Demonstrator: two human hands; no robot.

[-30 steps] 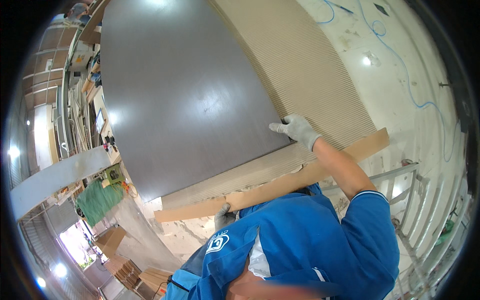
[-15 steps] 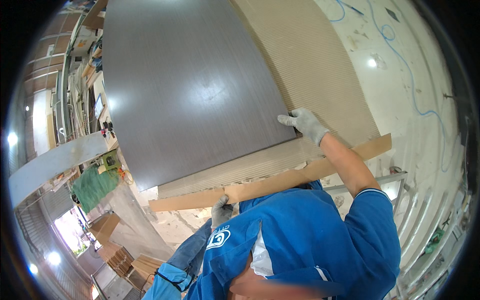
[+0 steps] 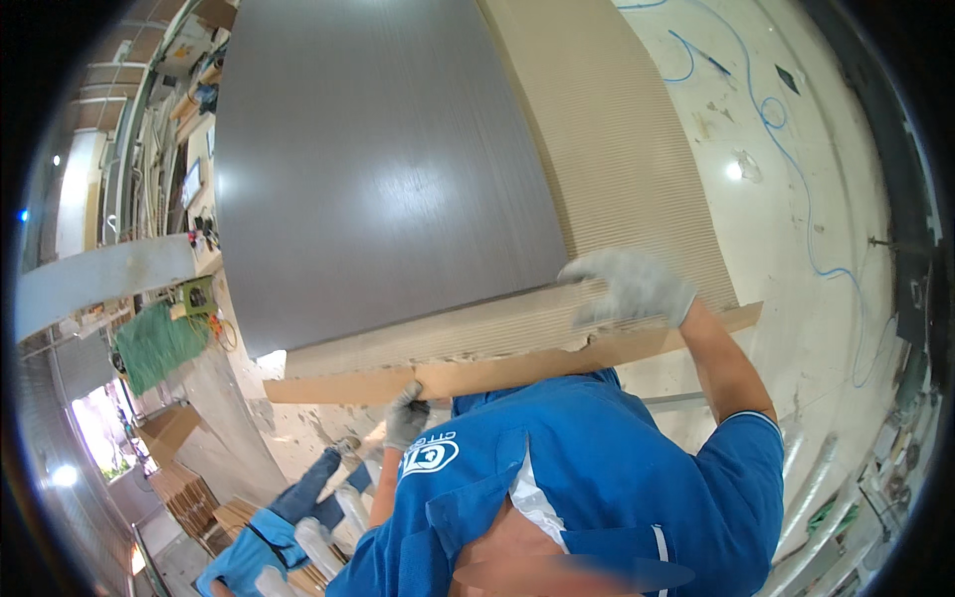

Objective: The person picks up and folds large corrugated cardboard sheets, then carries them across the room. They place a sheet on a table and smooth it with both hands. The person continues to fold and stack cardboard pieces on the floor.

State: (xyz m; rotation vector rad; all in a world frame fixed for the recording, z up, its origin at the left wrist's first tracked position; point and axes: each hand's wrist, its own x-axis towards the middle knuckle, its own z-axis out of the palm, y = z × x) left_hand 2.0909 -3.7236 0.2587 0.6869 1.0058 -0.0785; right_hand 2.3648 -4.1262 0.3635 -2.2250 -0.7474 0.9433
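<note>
A large dark grey wood-grain panel (image 3: 398,189) lies on a bigger sheet of corrugated cardboard (image 3: 622,149), which extends past its right and near sides. A plain brown flap (image 3: 507,376) of the cardboard is folded up along the near edge, close to my body. My left hand (image 3: 406,418), in a grey glove, grips this flap left of its middle, thumb over the edge. Over the near right corner of the cardboard is my gloved right hand (image 3: 637,287), slightly blurred. Its fingers are spread and hold nothing, with the fingertips next to the panel's corner.
A person in a light blue shirt (image 3: 274,537) is at the lower left. Behind are a green cloth (image 3: 164,343) and stacked cardboard (image 3: 184,497). A blue hose (image 3: 806,189) runs along the floor at right, and cluttered shelving (image 3: 199,129) stands at far left.
My right hand has let go of the panel's corner and moved toward me and slightly right, fingers spreading. My left hand stays on the flap. The person at lower left has moved away from my left arm.
</note>
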